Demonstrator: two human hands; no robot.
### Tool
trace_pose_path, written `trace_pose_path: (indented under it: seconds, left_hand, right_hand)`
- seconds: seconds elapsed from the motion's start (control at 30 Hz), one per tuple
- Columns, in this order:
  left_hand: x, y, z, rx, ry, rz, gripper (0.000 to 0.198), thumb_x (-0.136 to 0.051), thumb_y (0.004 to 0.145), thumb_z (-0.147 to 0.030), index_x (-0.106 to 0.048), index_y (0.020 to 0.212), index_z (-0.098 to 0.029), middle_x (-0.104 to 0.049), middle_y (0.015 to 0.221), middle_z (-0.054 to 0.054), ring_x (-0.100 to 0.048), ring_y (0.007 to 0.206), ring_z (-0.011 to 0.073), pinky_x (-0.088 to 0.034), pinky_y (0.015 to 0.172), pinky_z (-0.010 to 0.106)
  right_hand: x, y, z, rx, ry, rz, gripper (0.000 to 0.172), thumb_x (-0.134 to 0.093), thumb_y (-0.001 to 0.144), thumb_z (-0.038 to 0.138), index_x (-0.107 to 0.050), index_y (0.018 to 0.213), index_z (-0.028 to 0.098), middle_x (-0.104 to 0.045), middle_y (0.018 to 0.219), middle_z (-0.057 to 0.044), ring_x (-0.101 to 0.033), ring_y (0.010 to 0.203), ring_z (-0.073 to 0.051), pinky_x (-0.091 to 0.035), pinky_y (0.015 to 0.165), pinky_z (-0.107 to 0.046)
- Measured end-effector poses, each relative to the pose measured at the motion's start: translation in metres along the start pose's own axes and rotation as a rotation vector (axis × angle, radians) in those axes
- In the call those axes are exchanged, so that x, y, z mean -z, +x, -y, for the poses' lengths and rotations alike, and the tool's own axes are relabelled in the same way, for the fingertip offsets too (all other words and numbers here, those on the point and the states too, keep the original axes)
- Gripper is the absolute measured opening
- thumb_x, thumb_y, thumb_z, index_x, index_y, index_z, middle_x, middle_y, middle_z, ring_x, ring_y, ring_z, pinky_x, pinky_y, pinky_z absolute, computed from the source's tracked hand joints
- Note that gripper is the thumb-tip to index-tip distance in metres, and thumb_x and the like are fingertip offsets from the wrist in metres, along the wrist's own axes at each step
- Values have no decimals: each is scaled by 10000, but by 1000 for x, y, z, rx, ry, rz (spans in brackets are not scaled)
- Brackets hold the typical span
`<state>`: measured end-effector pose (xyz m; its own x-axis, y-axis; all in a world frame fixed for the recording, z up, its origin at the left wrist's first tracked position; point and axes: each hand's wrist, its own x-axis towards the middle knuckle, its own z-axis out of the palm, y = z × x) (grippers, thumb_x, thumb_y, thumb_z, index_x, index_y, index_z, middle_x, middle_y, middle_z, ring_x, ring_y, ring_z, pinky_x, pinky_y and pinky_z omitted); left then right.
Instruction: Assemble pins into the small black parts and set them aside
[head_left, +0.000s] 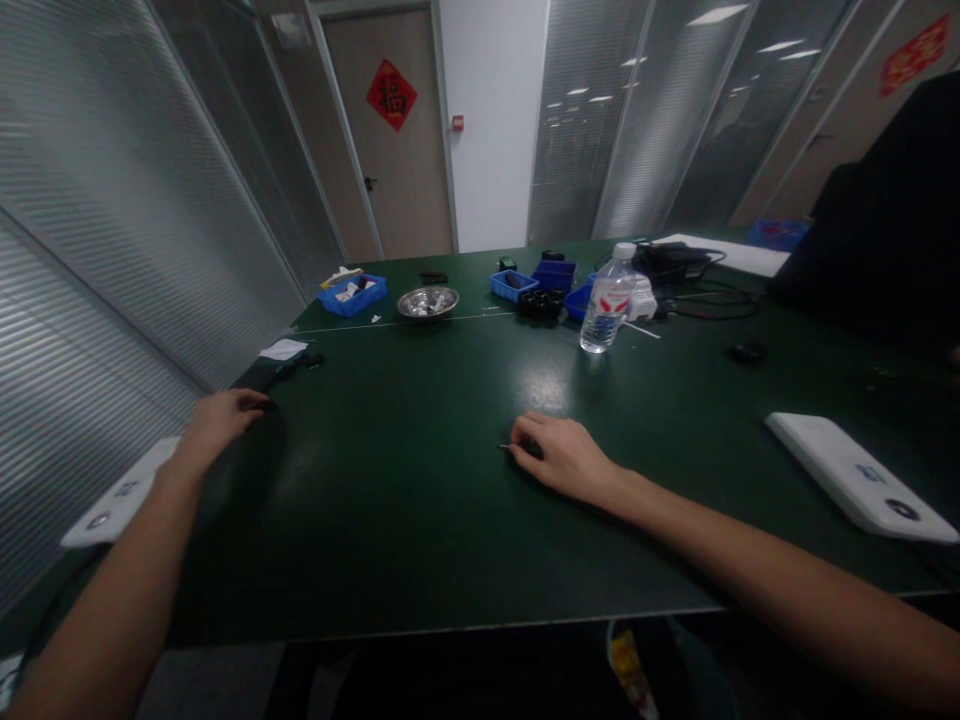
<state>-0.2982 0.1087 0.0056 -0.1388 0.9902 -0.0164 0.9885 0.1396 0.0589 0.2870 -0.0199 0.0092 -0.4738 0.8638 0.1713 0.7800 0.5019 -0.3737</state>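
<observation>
Where the right hand rests: the right hand (555,455) is on the green table (390,520), just right of the middle of the frame; its fingers are curled, thumb nearly meeting them, with a slim object (503,446) pinched there.
Slim object: its thin tip pokes out leftward near the centre of the frame, well apart from the left hand; the rest is lost in the dark hollow of the grip.
Left hand (219,425): at the left of the frame, fingers half bent, their tips beside something dark; whether they hold it, I cannot tell.
Near edge: runs across the lower part of the frame, below both hands; the right forearm crosses it at lower right.
Left edge: slants along the blinds (82,300) at the left of the frame; a white device (124,500) lies there, partly behind the left forearm.
Room between hands: bare green surface spans the middle of the frame; a steel bowl (426,317) and a water bottle (606,310) stand above it, upper centre.
Right side: a white box (847,470) lies beyond the right forearm; a black mouse (748,351) is higher up.
</observation>
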Motion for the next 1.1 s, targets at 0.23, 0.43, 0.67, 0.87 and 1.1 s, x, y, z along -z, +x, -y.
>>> trace_pose_path:
  seconds: [0.23,0.43,0.67,0.87,1.1]
  left_hand:
    - [0,5,6,-21,28,61,403,-548,947,-266,-685,1312,-163,-710,1258,102,-673,1079,274,-482,926,327]
    - [4,-3,1,-34,22,28,369,-524,972,-312,-722,1255,-183,-720,1249,72,-664,1097,266,-469,959,324]
    - [10,-17,-13,-34,8,-68,363,-529,960,-281,-736,1232,-158,-715,1256,85,-649,1112,279,-443,1012,351]
    - [13,-21,-21,-22,-22,-92,337,-549,942,-248,-745,1194,-142,-731,1219,87,-659,1096,259,-447,1022,339]
    - [9,-18,-16,4,-62,-79,366,-545,946,-255,-709,1252,-140,-736,1204,83,-671,1061,236,-477,940,290]
  right_hand:
    - [1,-1,1,-6,-4,-1,117,-583,961,308,-632,994,207,-652,987,-24,-591,752,-142,-384,642,-266]
    - [2,0,1,-8,8,7,126,-577,963,308,-632,999,200,-657,998,-32,-583,737,-139,-384,632,-262]
    - [0,1,1,-5,-6,3,119,-585,958,306,-636,988,203,-656,983,-33,-584,742,-143,-378,634,-268]
    - [0,0,0,-1,-2,0,129,-580,964,319,-637,1001,210,-659,996,-27,-586,733,-138,-374,625,-270]
    - [2,0,3,-17,-9,18,121,-582,961,306,-638,1000,207,-656,995,-29,-594,742,-140,-391,635,-268]
